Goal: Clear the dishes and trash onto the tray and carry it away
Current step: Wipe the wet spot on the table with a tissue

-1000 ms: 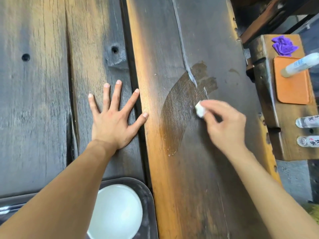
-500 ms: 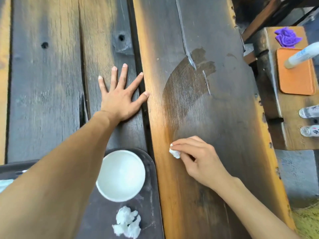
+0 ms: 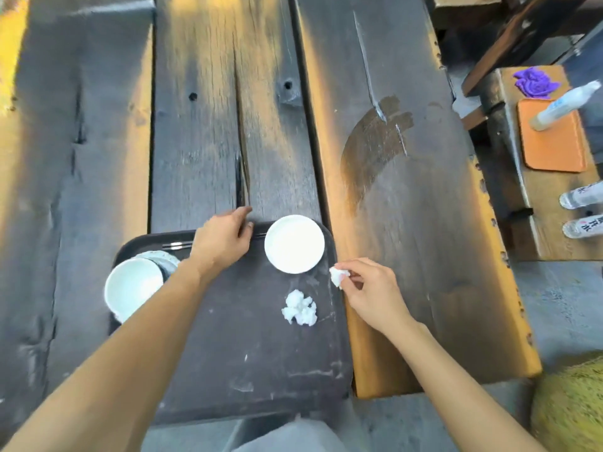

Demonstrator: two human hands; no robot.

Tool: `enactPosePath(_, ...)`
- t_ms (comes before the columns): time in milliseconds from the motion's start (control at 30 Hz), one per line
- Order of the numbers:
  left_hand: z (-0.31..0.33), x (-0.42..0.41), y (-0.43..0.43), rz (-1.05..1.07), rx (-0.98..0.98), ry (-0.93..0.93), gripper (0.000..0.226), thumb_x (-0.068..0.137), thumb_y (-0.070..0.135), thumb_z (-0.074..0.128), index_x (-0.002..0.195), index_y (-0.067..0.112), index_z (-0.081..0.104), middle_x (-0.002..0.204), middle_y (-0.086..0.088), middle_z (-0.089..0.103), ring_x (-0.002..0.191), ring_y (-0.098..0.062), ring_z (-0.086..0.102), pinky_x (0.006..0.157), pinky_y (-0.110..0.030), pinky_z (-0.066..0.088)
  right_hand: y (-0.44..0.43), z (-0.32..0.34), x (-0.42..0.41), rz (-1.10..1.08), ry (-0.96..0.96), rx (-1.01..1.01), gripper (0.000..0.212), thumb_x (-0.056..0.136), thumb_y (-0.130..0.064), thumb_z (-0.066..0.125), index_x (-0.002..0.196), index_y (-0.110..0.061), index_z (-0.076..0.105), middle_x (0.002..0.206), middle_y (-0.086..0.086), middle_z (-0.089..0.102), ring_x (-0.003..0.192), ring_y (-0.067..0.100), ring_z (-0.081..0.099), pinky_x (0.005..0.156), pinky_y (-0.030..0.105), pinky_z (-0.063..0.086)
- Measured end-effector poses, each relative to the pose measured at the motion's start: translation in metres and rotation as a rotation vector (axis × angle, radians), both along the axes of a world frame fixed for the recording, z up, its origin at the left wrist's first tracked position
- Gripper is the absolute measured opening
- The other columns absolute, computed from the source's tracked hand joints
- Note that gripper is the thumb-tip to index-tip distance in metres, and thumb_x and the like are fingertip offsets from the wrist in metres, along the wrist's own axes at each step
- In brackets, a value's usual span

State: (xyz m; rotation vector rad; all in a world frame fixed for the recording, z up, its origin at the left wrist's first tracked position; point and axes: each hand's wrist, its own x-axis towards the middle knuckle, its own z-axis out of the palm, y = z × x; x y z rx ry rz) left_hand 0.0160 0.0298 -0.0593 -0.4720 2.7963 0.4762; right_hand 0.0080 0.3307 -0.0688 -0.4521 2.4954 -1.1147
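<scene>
I see the tray [image 3: 248,353] nearly loaded: two white bowls, chopsticks [image 3: 177,245], one tissue wad [image 3: 299,308]. My right hand [image 3: 372,288] pinches the last tissue [image 3: 336,276] over its right edge; my left hand [image 3: 223,238], loosely curled, rests at the far edge. Dropping and carrying remain.

The left hand [image 3: 222,241] hides the chopsticks' [image 3: 174,245] middle; its forearm covers part of the bowl [image 3: 132,288]
</scene>
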Motion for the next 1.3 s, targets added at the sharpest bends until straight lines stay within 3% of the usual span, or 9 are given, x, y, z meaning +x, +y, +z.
enactPosePath(133,-0.009,0.079,0.019,-0.073,0.103,0.057,0.048,0.094,0.032,0.047,0.138,0.016,0.057,0.136,-0.007,0.063,0.123,-0.031,0.060,0.096,-0.043,0.052,-0.020,0.002,0.030,-0.034,-0.027,0.030,0.024,0.087,-0.009,0.065,0.107,-0.019,0.073,0.103,-0.004,0.068,0.079,0.003,0.062,0.076,0.003,0.046)
enactPosePath(333,-0.036,0.160,0.049,-0.118,0.047,-0.175,0.075,0.092,0.056,0.052,0.158,0.035,0.024,0.166,-0.007,0.018,0.153,-0.034,0.015,0.121,-0.050,0.020,-0.037,-0.012,0.075,-0.036,0.018,0.070,0.027,0.087,-0.008,0.062,0.112,-0.015,0.071,0.106,0.001,0.068,0.086,0.013,0.065,0.082,0.033,0.057)
enactPosePath(467,-0.041,0.192,0.059,-0.140,0.016,-0.280,0.082,0.091,0.064,0.048,0.157,0.046,0.002,0.167,0.001,-0.018,0.153,-0.032,-0.016,0.121,-0.059,0.004,-0.038,-0.024,0.097,0.054,0.101,0.165,0.025,0.087,-0.003,0.061,0.105,-0.013,0.075,0.106,0.004,0.073,0.094,0.025,0.067,0.082,0.038,0.054)
enactPosePath(667,-0.046,0.200,0.057,-0.134,0.028,-0.273,0.079,0.093,0.067,0.042,0.156,0.048,-0.002,0.165,0.003,-0.023,0.152,-0.031,-0.018,0.119,-0.064,0.003,-0.037,-0.032,0.106,0.141,0.156,0.288,0.031,0.094,-0.008,0.048,0.111,-0.024,0.067,0.103,-0.011,0.070,0.088,0.028,0.054,0.079,0.037,0.049)
enactPosePath(867,-0.040,0.202,0.049,-0.042,0.176,-0.156,0.067,0.098,0.051,0.048,0.158,0.038,0.020,0.169,0.001,0.000,0.155,-0.025,-0.002,0.123,-0.053,0.007,-0.029,-0.022,0.099,-0.052,0.105,0.207,0.040,0.101,-0.011,0.042,0.139,-0.010,0.053,0.136,0.004,0.059,0.124,0.023,0.049,0.099,0.020,0.027)
enactPosePath(967,-0.031,0.213,0.036,0.136,0.353,0.065,0.054,0.098,0.040,0.055,0.149,0.026,0.046,0.157,-0.001,0.041,0.147,-0.021,0.032,0.120,-0.037,0.027,-0.022,-0.026,0.092,-0.208,0.116,0.201,0.038,0.101,-0.016,0.043,0.138,-0.011,0.053,0.130,0.006,0.061,0.121,0.023,0.050,0.101,0.026,0.030)
enactPosePath(1067,-0.016,0.232,0.022,0.290,0.376,0.285,0.034,0.097,0.030,0.062,0.129,0.020,0.066,0.125,0.006,0.068,0.109,-0.009,0.064,0.098,-0.029,0.050,-0.015,-0.037,0.087,-0.279,0.099,0.196,0.040,0.100,-0.021,0.048,0.138,-0.011,0.052,0.125,0.006,0.060,0.115,0.022,0.054,0.101,0.032,0.035)
enactPosePath(1200,0.007,0.258,-0.003,0.574,0.351,0.482,0.016,0.095,0.020,0.065,0.108,0.022,0.075,0.094,0.005,0.075,0.078,-0.009,0.064,0.071,-0.010,0.048,-0.016,-0.047,0.083,-0.330,0.074,0.197,0.035,0.099,-0.026,0.051,0.130,-0.011,0.060,0.110,0.005,0.062,0.097,0.019,0.059,0.090,0.025,0.037)
enactPosePath(1300,0.013,0.276,-0.032,0.710,0.273,0.583,0.015,0.096,0.022,0.064,0.106,0.020,0.075,0.090,0.000,0.074,0.081,-0.018,0.069,0.076,-0.021,0.054,-0.019,-0.053,0.080,-0.367,0.096,0.173,0.031,0.099,-0.027,0.050,0.121,-0.011,0.066,0.099,0.004,0.062,0.086,0.018,0.056,0.085,0.026,0.037)
